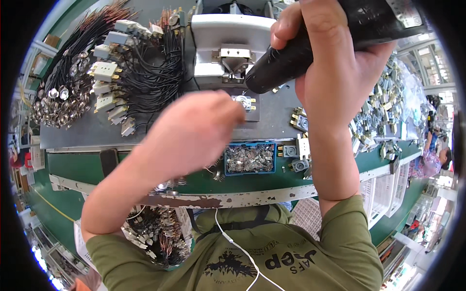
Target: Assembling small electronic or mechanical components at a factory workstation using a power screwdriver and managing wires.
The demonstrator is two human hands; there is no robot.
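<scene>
My right hand (335, 63) is wrapped round a black, tapered hand-held tool (286, 60); its narrow end points down and left toward the middle of the bench. Just below that end lies a small part with a round metal face and brass terminals (244, 102), on a dark plate in front of a white machine (233, 29). My left hand (196, 128) is smeared by motion, its fingers curled together beside this part. Whatever they pinch is hidden.
Black wires with grey-white connectors (150, 77) and round metal caps (60, 106) heap up at left. A blue tray (275, 159) of small metal pieces stands at the front edge. Many similar parts (378, 106) lie at right; a basket of wired parts (160, 233) sits below.
</scene>
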